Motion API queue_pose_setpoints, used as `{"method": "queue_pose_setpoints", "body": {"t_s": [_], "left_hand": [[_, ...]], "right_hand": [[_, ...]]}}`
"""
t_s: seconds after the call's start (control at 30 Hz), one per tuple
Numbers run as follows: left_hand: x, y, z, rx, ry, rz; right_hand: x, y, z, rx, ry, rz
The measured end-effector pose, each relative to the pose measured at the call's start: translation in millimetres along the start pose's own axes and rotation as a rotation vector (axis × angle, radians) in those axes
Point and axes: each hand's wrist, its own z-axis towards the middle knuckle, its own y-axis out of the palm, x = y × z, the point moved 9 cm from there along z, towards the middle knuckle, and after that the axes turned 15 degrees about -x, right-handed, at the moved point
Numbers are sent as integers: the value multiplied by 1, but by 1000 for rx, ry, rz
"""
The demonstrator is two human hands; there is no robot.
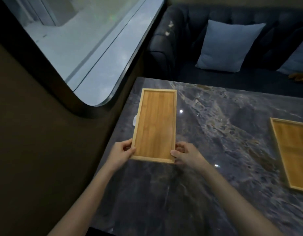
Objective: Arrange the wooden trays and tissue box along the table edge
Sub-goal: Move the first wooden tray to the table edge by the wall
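A long wooden tray point(155, 123) lies lengthwise near the left edge of the dark marble table point(215, 150). My left hand point(122, 153) grips its near left corner and my right hand point(185, 155) grips its near right corner. A second wooden tray point(293, 154) lies at the right, partly cut off by the frame edge. A small white thing point(135, 120) peeks out from behind the first tray's left side; I cannot tell what it is. No tissue box is in view.
A dark wall with a rounded window point(82, 48) runs along the table's left edge. Behind the table stands a dark blue sofa point(181, 40) with a light blue cushion point(227, 46). A small brown object point(299, 77) lies on the sofa seat.
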Motion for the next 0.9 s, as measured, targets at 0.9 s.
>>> {"method": "queue_pose_setpoints", "body": {"t_s": [0.9], "left_hand": [[-113,-60,15,-8,-213,3]], "right_hand": [[39,96,94,-31,160,-21]]}}
